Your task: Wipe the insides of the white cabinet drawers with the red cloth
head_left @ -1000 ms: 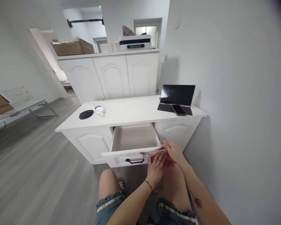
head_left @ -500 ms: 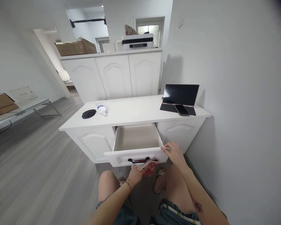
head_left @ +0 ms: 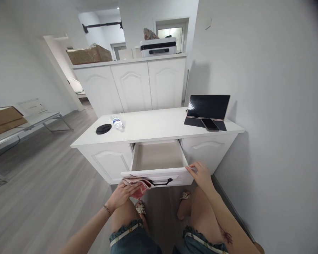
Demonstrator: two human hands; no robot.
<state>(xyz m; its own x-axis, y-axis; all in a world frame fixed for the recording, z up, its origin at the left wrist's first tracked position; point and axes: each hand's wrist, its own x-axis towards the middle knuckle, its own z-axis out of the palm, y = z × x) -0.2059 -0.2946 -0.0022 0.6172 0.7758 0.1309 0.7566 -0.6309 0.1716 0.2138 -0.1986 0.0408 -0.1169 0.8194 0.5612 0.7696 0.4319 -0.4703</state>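
A low white cabinet stands against the wall with its middle drawer pulled open; the inside looks bare. My left hand is closed on a folded pink and red cloth held just in front of the drawer's left front corner. My right hand rests with fingers on the drawer's right front corner. A black handle sits on the drawer front between my hands. My knees and sandalled feet show below.
On the cabinet top are a black round disc, a lying water bottle, a tablet propped against the wall and a phone. A taller white cupboard stands behind. A low table with cardboard is at left.
My left hand carried the cloth from the drawer's right side across to its left front corner. My right hand let go of the cloth and settled on the drawer's right corner.
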